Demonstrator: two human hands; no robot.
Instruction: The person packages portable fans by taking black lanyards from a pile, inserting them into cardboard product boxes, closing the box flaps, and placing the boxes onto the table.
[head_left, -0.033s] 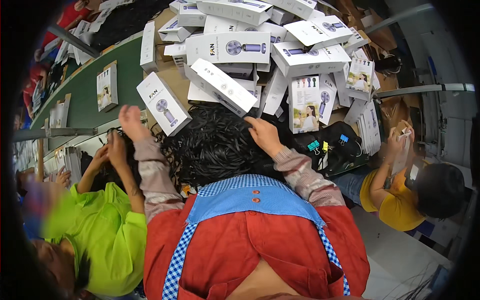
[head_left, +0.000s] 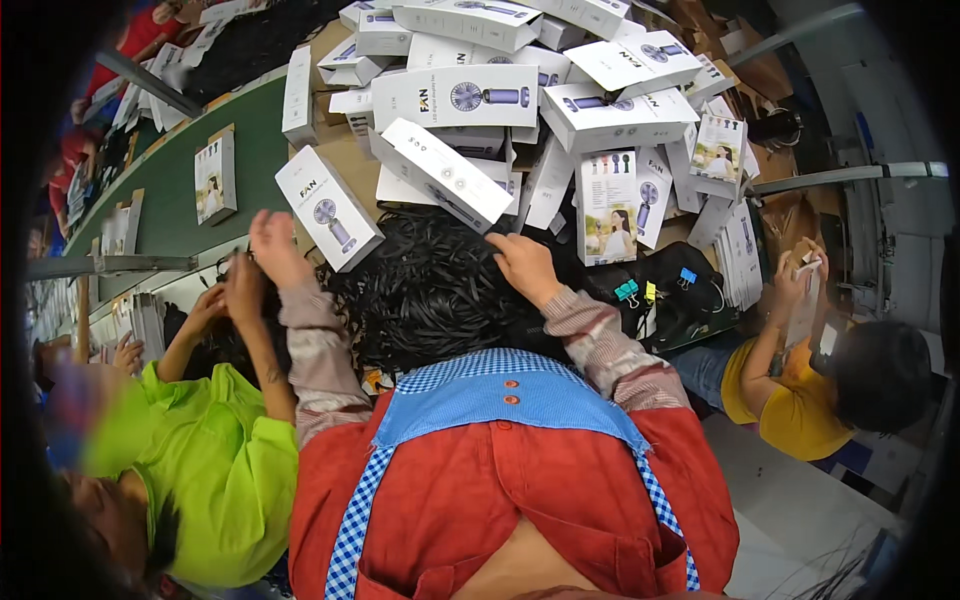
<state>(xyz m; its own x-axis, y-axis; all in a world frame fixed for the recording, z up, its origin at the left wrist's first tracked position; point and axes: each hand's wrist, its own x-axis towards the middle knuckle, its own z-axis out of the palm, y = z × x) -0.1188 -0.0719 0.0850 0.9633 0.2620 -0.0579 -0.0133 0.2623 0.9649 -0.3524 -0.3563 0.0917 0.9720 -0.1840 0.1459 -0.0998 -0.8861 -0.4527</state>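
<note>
My left hand is raised with its fingers loosely apart, beside the near end of a white fan box. No object shows in it. My right hand is closed over the right side of a heap of black straps. Its index fingertip is by the lower end of a tilted white fan box. Whatever its curled fingers hold, if anything, is hidden. Several more white fan boxes lie piled beyond both hands.
A co-worker in a lime-green shirt works close on my left, hands near my left wrist. Another in yellow holds a box at right. Binder clips sit on black material. A green table surface holds a standing box.
My left hand has shifted slightly to the right. The co-worker's hands on my left have also moved a little. My right hand and the boxes stay practically where they were.
</note>
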